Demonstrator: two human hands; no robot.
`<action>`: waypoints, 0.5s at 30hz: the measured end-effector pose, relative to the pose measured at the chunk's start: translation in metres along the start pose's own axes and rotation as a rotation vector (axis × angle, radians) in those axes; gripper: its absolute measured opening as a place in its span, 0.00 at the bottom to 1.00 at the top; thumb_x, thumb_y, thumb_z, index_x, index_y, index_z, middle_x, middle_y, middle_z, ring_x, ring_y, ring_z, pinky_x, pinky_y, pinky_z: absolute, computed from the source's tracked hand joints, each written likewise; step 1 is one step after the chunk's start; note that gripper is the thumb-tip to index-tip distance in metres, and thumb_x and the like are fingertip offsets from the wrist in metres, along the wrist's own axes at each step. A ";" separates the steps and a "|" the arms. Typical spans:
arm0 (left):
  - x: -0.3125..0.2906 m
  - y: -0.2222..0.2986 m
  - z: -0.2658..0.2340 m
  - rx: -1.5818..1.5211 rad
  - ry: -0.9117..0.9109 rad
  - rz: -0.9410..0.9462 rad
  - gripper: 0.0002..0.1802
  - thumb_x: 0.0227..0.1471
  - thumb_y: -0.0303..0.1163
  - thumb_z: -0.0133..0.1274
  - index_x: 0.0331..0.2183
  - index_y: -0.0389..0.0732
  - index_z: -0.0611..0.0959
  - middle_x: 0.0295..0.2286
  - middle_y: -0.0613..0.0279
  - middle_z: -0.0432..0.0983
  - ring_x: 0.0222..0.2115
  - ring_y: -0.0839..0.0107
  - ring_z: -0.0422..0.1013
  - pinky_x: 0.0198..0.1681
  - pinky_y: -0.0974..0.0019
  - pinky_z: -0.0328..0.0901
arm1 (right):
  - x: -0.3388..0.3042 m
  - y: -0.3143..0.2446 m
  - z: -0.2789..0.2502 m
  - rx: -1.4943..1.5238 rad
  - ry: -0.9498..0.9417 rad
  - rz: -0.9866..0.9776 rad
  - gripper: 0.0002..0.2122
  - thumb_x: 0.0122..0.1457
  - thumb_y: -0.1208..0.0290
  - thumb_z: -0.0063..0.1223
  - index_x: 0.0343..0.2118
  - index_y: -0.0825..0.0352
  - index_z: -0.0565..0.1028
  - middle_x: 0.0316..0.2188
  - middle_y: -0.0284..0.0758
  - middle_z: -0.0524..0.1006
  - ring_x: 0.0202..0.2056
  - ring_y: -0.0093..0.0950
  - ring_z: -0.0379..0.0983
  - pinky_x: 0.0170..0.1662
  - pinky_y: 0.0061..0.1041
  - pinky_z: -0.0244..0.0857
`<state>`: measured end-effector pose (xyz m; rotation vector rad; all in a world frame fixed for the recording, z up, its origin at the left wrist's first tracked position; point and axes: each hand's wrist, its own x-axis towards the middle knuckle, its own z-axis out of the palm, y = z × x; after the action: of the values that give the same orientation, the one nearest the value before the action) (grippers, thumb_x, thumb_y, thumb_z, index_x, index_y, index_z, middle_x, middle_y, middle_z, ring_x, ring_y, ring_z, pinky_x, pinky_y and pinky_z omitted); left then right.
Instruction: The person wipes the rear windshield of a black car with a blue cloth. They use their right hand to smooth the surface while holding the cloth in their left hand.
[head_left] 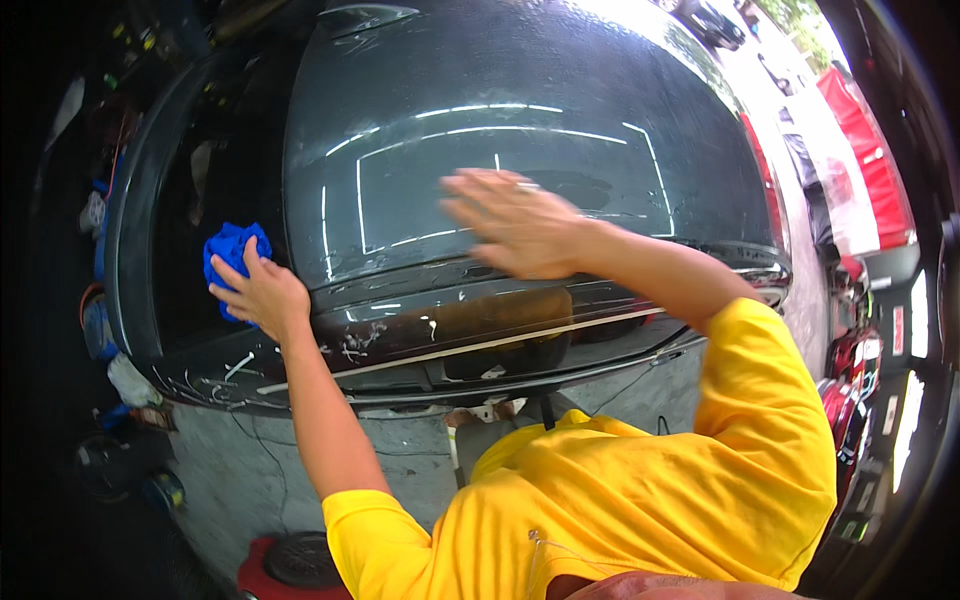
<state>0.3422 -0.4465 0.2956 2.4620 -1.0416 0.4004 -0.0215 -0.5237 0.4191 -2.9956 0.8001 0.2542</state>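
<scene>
A car's dark grey, glossy roof panel [450,80] stretches out in front of me, with lamp reflections and wet-looking streaks on it. To its left lies a black glass panel [190,290]. My left hand [262,292] rests over a crumpled blue cloth [232,245], holding it against that glass with the fingers partly spread. Over the near half of the roof, my right hand [515,222] is flat with its fingers stretched out and nothing in it. It is slightly blurred, and whether its palm touches the paint I cannot tell.
White smears [365,340] mark the car's near side edge. A fin-shaped antenna [365,18] stands at the roof's far left. Thin cables [270,455] cross the grey floor, near a red item with a round black top [300,558]. Red machines or vehicles [850,375] stand at right.
</scene>
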 end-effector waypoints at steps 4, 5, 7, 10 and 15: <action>0.008 -0.006 0.012 -0.053 0.044 0.068 0.23 0.67 0.37 0.48 0.61 0.65 0.75 0.71 0.50 0.47 0.68 0.26 0.46 0.64 0.26 0.52 | 0.161 -0.075 0.002 0.037 0.119 -0.088 0.34 0.71 0.48 0.32 0.72 0.67 0.57 0.75 0.44 0.52 0.75 0.40 0.44 0.76 0.41 0.39; 0.012 -0.013 0.011 -0.040 0.043 0.060 0.23 0.67 0.38 0.47 0.61 0.66 0.75 0.71 0.50 0.47 0.68 0.26 0.45 0.64 0.26 0.52 | 0.181 -0.092 0.005 0.037 0.142 -0.071 0.33 0.71 0.48 0.32 0.72 0.67 0.57 0.75 0.44 0.52 0.75 0.40 0.44 0.76 0.41 0.39; 0.012 -0.032 0.013 -0.003 0.035 0.050 0.23 0.68 0.38 0.47 0.62 0.67 0.75 0.71 0.50 0.46 0.68 0.27 0.45 0.64 0.26 0.52 | 0.183 -0.103 0.014 0.071 0.175 -0.080 0.33 0.72 0.49 0.31 0.72 0.67 0.56 0.75 0.44 0.52 0.76 0.40 0.44 0.76 0.41 0.39; 0.012 -0.033 0.018 0.005 0.026 0.050 0.23 0.68 0.39 0.46 0.62 0.67 0.74 0.72 0.50 0.46 0.68 0.27 0.44 0.64 0.26 0.51 | 0.111 -0.075 0.025 0.092 0.264 -0.071 0.31 0.71 0.51 0.34 0.70 0.68 0.59 0.73 0.46 0.55 0.74 0.41 0.47 0.73 0.41 0.44; 0.010 -0.028 0.012 0.034 -0.003 0.025 0.22 0.69 0.38 0.46 0.61 0.67 0.75 0.72 0.50 0.43 0.69 0.28 0.43 0.65 0.25 0.50 | -0.093 0.029 -0.012 0.077 0.035 0.486 0.30 0.69 0.60 0.34 0.71 0.71 0.53 0.74 0.52 0.49 0.75 0.48 0.42 0.76 0.45 0.38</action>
<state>0.3704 -0.4414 0.2815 2.4818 -1.0767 0.4257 -0.1138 -0.5042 0.4467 -2.6948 1.4964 0.1741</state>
